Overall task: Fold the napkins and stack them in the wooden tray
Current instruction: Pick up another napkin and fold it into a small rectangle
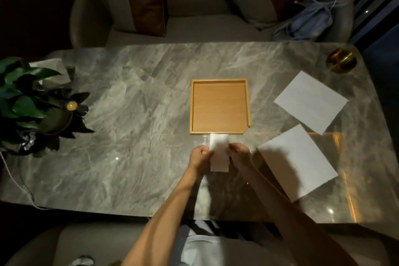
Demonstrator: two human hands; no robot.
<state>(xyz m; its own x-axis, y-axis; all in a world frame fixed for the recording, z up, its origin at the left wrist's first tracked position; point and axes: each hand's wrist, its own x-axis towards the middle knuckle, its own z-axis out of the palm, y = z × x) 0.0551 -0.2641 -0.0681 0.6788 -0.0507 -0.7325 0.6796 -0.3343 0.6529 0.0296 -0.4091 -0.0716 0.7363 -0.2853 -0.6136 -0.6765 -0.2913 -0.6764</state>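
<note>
A square wooden tray (219, 81) lies on the marble table, its inside bare. Just in front of it I hold a white napkin (219, 150) folded into a narrow strip. My left hand (199, 157) pinches its left edge and my right hand (238, 156) pinches its right edge. Two more white napkins lie flat and unfolded to the right: one nearer me (299, 161) and one farther back (311, 101).
A potted plant (32, 103) stands at the table's left end, with a white cable (20, 188) running past it. A gold round object (341, 61) sits at the far right corner. A sofa with cushions and a blue bag (308, 20) lies beyond the table.
</note>
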